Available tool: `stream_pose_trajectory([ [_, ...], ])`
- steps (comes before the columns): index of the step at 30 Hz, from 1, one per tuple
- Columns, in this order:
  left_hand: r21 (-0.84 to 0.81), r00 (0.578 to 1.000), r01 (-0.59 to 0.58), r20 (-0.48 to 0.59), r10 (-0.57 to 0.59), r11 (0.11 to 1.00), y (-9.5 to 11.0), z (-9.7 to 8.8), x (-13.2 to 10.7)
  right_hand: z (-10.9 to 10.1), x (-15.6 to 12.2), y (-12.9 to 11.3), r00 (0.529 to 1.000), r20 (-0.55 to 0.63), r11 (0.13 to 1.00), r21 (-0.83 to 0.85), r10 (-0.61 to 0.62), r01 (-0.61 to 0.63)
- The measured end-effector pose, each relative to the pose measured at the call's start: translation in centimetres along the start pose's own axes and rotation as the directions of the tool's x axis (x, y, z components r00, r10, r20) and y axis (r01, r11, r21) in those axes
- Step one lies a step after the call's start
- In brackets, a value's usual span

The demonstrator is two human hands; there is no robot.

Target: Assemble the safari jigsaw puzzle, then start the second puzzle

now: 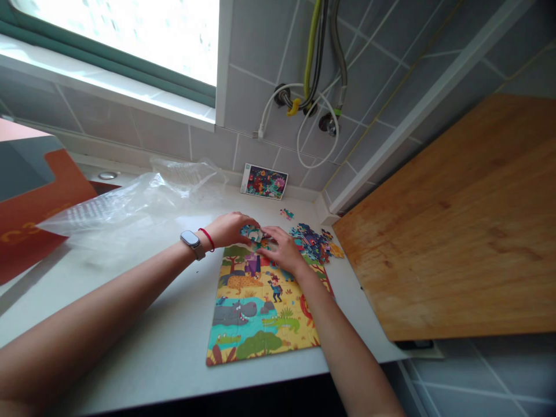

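You can pass over the counter (169, 330) left of the puzzle (245, 324); plastic wrap (130, 202) blocks the far left, the wooden panel (460, 231) your right.

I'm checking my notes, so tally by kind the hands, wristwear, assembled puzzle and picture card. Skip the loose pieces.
Hands: 2 (left hand, right hand)
Wristwear: 2 (watch, bracelet)
Assembled puzzle: 1
Picture card: 1
Total: 6
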State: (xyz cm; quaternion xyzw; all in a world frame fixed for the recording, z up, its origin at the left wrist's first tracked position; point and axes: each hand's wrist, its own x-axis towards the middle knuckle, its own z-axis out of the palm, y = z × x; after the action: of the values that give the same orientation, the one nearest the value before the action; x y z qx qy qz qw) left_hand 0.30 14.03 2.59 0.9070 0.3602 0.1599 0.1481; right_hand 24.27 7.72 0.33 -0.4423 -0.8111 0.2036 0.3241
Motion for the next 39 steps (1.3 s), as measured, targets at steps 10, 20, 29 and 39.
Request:
stream_pose_trajectory([
  [10, 0.030, 0.993, 0.113, 0.033, -0.114, 0.993, -3.2, -2.6, -0.6, -0.1, -0.2, 0.4, 0.991, -0.008, 0.991, 0.026, 0.130, -0.130],
  [20, 0.064, 0.978, 0.165, 0.121, -0.172, 0.984, -4.1, -3.0, -1.1, -0.4, -0.2, 0.5, 0.986, -0.016, 0.986, -0.026, 0.165, -0.165],
  [29, 0.025, 0.994, 0.065, 0.088, -0.067, 0.998, -2.0, -3.0, -0.8, 0.8, 0.2, 0.1, 0.951, -0.181, 0.947, -0.155, 0.251, -0.280],
  [39, -0.029, 0.986, 0.018, 0.166, -0.013, 0.999, -0.1, -3.4, -1.1, -5.7, -2.0, 4.3, 0.738, -0.428, 0.666, -0.337, 0.521, -0.666],
])
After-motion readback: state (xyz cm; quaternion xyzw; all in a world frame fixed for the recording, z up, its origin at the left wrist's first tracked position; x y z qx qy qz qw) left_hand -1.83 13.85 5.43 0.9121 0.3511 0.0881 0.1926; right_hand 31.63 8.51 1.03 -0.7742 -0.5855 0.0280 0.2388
